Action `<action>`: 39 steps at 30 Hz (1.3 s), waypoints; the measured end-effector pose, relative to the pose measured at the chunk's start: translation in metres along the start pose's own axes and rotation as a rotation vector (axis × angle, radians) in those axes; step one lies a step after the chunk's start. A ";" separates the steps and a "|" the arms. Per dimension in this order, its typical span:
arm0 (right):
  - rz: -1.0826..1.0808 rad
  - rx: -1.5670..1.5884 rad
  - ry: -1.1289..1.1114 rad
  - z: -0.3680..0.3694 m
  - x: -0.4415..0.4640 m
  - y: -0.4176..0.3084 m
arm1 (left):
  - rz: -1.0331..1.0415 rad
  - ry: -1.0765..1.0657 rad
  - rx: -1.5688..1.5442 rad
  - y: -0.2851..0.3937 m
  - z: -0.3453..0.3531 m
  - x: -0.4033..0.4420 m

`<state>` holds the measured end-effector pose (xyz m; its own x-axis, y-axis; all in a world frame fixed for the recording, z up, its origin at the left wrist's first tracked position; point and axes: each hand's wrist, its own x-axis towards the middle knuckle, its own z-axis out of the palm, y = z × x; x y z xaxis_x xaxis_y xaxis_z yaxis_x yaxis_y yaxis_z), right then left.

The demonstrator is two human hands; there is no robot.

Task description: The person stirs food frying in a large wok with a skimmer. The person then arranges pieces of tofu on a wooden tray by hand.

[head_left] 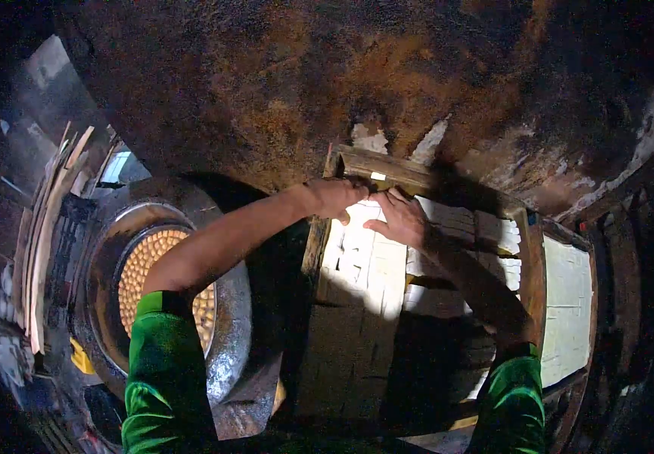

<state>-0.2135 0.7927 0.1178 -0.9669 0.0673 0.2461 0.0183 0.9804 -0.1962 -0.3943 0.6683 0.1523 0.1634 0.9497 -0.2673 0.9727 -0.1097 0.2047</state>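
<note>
A wooden tray (pixel 533 265) holds rows of white blocks (pixel 357 261), brightly lit near its upper left part. Both hands are at the far end of these blocks, close together. My left hand (pixel 336 200) has its fingers bent over the top edge of the white pieces, and its fingertips are partly hidden. Beside it, my right hand (pixel 401 218) rests on the blocks with thumb and fingers apart. One small white piece (pixel 378 176) lies by the tray's far edge, just beyond the hands.
At the left, a large round pan (pixel 145 212) holds many small golden pieces (pixel 153 250) beneath my left forearm. Long wooden strips (pixel 47 250) stand farther left. Another tray of white material (pixel 567 310) is at the right. A stained dark wall (pixel 289 91) rises behind.
</note>
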 end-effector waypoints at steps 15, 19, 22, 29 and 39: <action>0.041 0.767 -0.118 0.018 0.007 0.031 | 0.200 -0.216 -0.332 -0.026 -0.013 0.019; 0.126 0.459 -0.201 -0.016 0.007 0.012 | 0.077 -0.232 -0.170 -0.020 -0.003 0.019; -0.052 0.190 -0.070 -0.006 0.008 0.012 | 0.117 -0.079 -0.111 -0.018 0.003 0.015; 0.202 0.066 -0.294 -0.004 -0.012 -0.027 | 0.091 -0.184 0.108 0.025 -0.013 -0.014; 0.181 0.492 -0.178 -0.005 -0.004 -0.004 | 0.099 -0.303 -0.035 -0.010 0.008 0.025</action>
<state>-0.2083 0.7893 0.1223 -0.9882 0.1528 0.0115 0.1086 0.7512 -0.6511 -0.3985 0.6907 0.1360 0.3033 0.8040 -0.5115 0.9444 -0.1819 0.2740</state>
